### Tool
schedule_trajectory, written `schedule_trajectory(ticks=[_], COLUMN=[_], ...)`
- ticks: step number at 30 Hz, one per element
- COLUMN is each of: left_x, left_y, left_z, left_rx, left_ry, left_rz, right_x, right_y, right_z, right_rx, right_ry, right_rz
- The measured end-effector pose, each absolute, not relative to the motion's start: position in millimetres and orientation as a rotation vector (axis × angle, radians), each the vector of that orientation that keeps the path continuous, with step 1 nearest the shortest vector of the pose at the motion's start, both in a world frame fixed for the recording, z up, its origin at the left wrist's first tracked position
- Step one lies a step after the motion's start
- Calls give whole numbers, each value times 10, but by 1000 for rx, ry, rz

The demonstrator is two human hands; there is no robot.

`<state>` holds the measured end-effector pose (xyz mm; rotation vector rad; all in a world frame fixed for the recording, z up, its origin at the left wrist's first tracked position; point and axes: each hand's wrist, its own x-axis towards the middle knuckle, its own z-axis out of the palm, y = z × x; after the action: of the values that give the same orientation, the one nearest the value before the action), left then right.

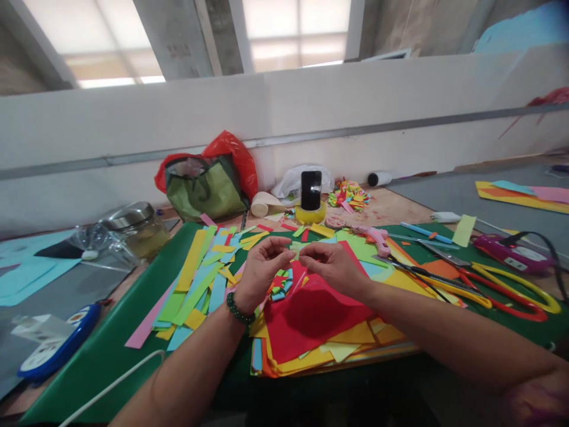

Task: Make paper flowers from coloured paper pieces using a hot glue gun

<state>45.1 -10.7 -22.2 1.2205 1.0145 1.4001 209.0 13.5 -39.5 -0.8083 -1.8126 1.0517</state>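
My left hand [262, 270] and my right hand [331, 264] meet above a stack of coloured paper sheets [311, 326], red on top. Both pinch a small pale green paper strip [297, 249] between their fingertips. A dark green bead bracelet [239, 309] circles my left wrist. Under the hands lies a small heap of folded paper bits [281, 283]. Left of the hands, several long cut paper strips [200, 276] in yellow, green, blue and pink are spread over the green cutting mat [115, 350].
Red and yellow scissors [502, 290] and a pink glue gun [377, 236] lie to the right. A phone [310, 190] stands on a yellow tape roll. At the back are a green and red bag [207, 181] and a glass jar [133, 228]; a blue tape measure [57, 347] is at left.
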Motion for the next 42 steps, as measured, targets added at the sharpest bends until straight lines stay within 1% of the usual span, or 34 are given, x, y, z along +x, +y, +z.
schedule_trajectory(ticks=[8, 25, 33, 42], left_x=[441, 410, 443, 451], left_y=[-124, -106, -126, -148], left_z=[-192, -218, -245, -246], left_rx=[1226, 1311, 1447, 1594], left_ry=[1115, 1109, 1110, 1125], left_rz=[1375, 1321, 1273, 1116], right_x=[2105, 2121, 2141, 2129], right_y=[149, 138, 123, 130], right_z=[-366, -387, -330, -333], right_rx=[-766, -747, -766, -788], right_ry=[-1908, -1956, -1888, -1860], right_rz=[998, 915, 881, 891])
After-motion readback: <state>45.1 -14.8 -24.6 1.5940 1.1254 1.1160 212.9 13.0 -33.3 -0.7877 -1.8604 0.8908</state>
